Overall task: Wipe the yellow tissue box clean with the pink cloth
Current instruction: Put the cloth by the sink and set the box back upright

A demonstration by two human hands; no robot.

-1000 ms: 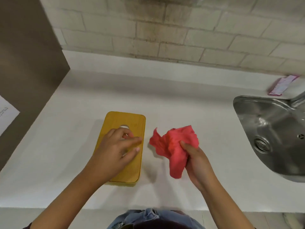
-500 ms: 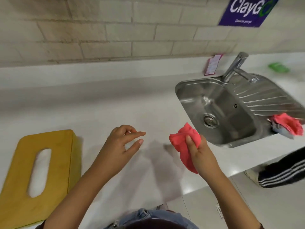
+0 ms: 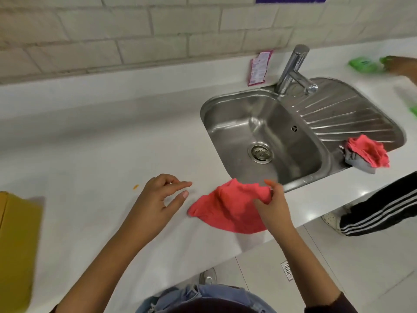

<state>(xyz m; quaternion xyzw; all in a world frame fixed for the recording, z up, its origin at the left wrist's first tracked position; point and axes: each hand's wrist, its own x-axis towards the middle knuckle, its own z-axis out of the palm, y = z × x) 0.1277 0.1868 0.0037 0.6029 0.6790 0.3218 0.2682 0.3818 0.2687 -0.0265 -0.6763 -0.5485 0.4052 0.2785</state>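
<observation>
The yellow tissue box point(image 3: 17, 242) stands at the far left edge of the view, mostly cut off, on the white counter point(image 3: 90, 159). The pink cloth point(image 3: 230, 208) lies spread on the counter near the front edge, just left of the sink. My right hand point(image 3: 273, 206) pinches its upper right corner. My left hand point(image 3: 158, 204) hovers over the counter to the left of the cloth, fingers loosely curled and apart, holding nothing, well to the right of the box.
A steel sink point(image 3: 270, 136) with a tap point(image 3: 291, 68) and drainboard sits at the right. A second pink cloth on a grey one point(image 3: 367, 152) lies on the sink's rim. Another person's leg point(image 3: 381, 211) and hand point(image 3: 399, 66) are at the right, near green packets point(image 3: 363, 64).
The view has swung right, so the box has slid to the left edge. My right hand has lowered the bunched cloth onto the counter, where it now lies spread.
</observation>
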